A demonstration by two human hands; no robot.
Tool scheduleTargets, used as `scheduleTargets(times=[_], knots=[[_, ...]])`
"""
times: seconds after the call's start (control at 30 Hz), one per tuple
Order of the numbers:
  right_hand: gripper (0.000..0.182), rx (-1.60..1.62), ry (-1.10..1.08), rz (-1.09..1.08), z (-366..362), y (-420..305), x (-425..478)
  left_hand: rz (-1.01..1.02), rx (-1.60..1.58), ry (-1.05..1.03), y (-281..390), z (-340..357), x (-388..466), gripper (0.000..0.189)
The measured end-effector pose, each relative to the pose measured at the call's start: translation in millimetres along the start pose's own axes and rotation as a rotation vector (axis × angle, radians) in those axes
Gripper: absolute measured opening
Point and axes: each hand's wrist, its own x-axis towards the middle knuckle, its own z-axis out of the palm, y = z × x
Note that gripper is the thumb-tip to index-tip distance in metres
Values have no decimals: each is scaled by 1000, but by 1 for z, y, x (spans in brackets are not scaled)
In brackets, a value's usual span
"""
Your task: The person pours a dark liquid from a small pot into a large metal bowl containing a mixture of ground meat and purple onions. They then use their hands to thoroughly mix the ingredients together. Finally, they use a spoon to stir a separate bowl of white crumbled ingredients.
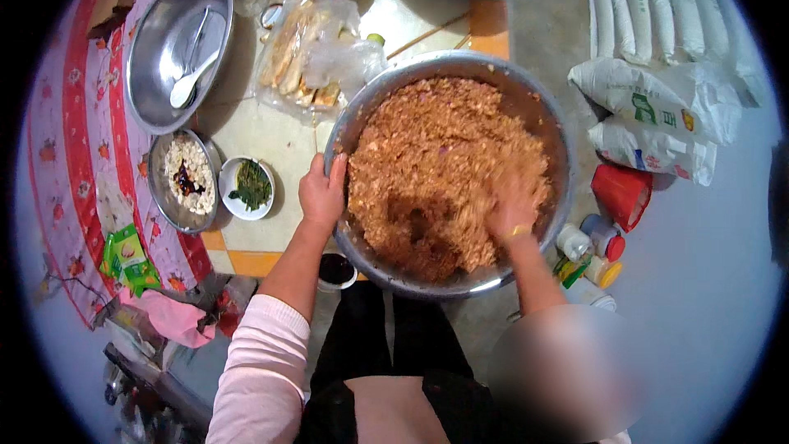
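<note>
A large metal basin (566, 160) stands before me at the table's front right corner. Reddish-brown minced mixture (425, 129) fills much of it, with a darker wet hollow near the front. The basin's left rim is held by my left hand (322, 194), thumb and fingers around the edge. My right hand (513, 206) presses into the right side of the mixture, blurred by motion; its fingers are partly buried and their grip is unclear. Left of the basin are a white bowl of chopped greens (253, 188) and a metal bowl of white crumbled food (197, 166) with dark sauce on top.
A metal basin (151, 52) with a white spoon (188, 86) stands far left. Plastic-bagged food (299, 68) lies behind. A small bowl of dark liquid (337, 270) sits near my left forearm. To the right are white sacks (653, 105), several jars (574, 242) and a red container (622, 194).
</note>
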Motion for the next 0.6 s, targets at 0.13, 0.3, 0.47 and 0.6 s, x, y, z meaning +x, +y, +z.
scheduleTargets(times=[0.13,0.3,0.47,0.6], knots=[[82,635,-93,548,16,-70,106,12,-94,-9,3,13,5,42],[60,337,-434,-263,28,-112,8,-57,-41,-30,-1,1,2,41],[59,-52,-177,-27,-5,4,-5,-23,-99,-5,-2,-1,1,41],[60,877,107,238,-13,-31,131,-27,-70,-35,9,5,3,41]])
